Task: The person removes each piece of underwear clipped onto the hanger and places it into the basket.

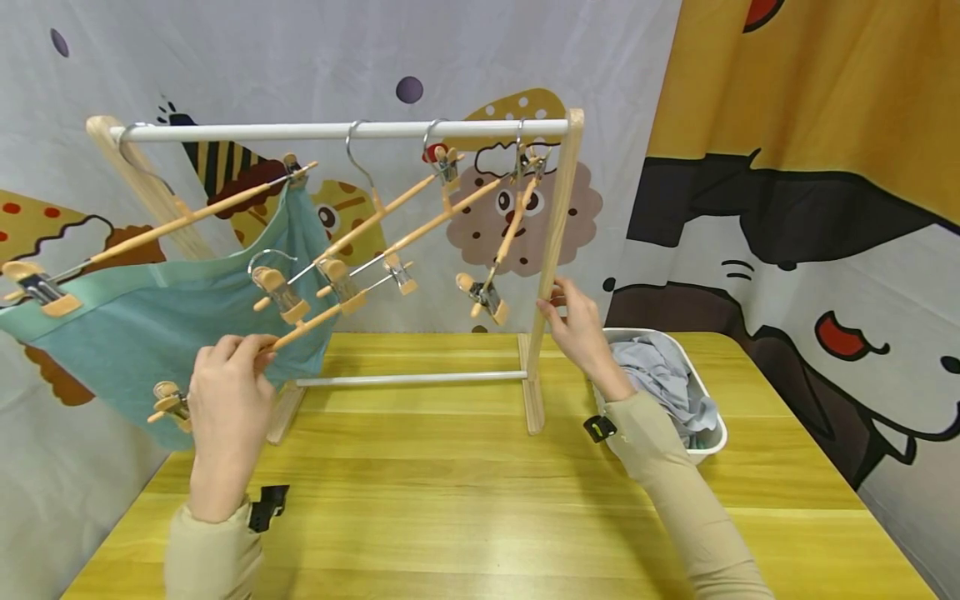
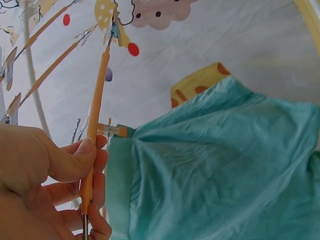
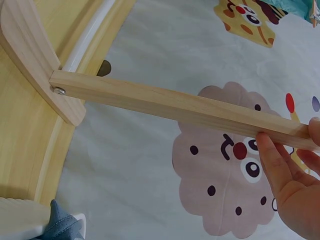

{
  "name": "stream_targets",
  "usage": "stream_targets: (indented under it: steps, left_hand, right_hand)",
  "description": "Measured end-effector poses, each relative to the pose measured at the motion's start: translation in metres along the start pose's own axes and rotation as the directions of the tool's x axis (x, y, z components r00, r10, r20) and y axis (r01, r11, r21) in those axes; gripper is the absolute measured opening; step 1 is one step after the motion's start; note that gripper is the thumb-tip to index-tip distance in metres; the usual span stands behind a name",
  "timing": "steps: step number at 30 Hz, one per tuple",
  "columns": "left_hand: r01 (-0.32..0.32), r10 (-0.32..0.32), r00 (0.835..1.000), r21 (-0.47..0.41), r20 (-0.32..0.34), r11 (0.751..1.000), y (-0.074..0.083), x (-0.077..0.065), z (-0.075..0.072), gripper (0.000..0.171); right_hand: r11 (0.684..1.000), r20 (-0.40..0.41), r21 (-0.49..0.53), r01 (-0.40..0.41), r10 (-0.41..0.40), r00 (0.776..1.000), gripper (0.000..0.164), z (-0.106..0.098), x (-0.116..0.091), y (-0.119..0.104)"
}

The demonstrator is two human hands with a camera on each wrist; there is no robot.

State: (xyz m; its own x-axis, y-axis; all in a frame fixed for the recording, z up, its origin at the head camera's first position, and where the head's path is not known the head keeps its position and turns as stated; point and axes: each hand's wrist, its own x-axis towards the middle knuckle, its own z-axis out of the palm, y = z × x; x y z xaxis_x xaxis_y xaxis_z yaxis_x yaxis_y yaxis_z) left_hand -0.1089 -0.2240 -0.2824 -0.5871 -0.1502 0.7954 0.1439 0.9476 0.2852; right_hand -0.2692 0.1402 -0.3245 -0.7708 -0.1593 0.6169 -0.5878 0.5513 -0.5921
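Observation:
In the head view my left hand (image 1: 228, 408) grips a clip hanger (image 1: 309, 325) by its wooden bar, off the rack; its hook stands up and no cloth hangs from its clips. The left wrist view shows thumb and fingers around the hanger bar (image 2: 99, 90). My right hand (image 1: 581, 329) holds the right post (image 1: 558, 212) of a small wooden rack, thumb and fingers on opposite sides, as the right wrist view shows on the post (image 3: 175, 104). A teal garment with a waistband (image 1: 217, 304) hangs clipped to the leftmost hanger (image 1: 187, 218), behind my left hand.
Several bare clip hangers (image 1: 442, 217) hang from the white top rail (image 1: 300, 132). A white basket (image 1: 716, 437) with grey-blue clothes (image 1: 652, 371) stands right of the rack on the wooden table (image 1: 450, 500). A printed curtain (image 1: 300, 50) hangs behind.

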Motion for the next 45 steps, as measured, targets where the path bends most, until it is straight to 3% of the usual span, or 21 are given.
stream_targets:
  steps: [15, 33, 45]
  left_hand:
    - [0.024, -0.019, 0.995, 0.054, -0.101, 0.998, 0.005, 0.033, -0.014, 0.018]
    - [0.028, -0.021, 0.993, 0.062, -0.117, 0.998, 0.022, 0.074, -0.021, 0.022]
    - [0.017, -0.014, 0.994, 0.019, -0.109, 1.0, 0.032, 0.097, -0.015, 0.019]
  right_hand:
    - [1.0, -0.008, -0.003, 0.013, -0.013, 1.0, 0.035, 0.001, 0.0, 0.0]
    - [1.0, -0.001, -0.002, 0.015, -0.015, 1.0, 0.034, 0.0, 0.0, -0.001]
    - [1.0, 0.0, -0.014, 0.021, -0.021, 1.0, 0.032, 0.0, 0.0, -0.001]
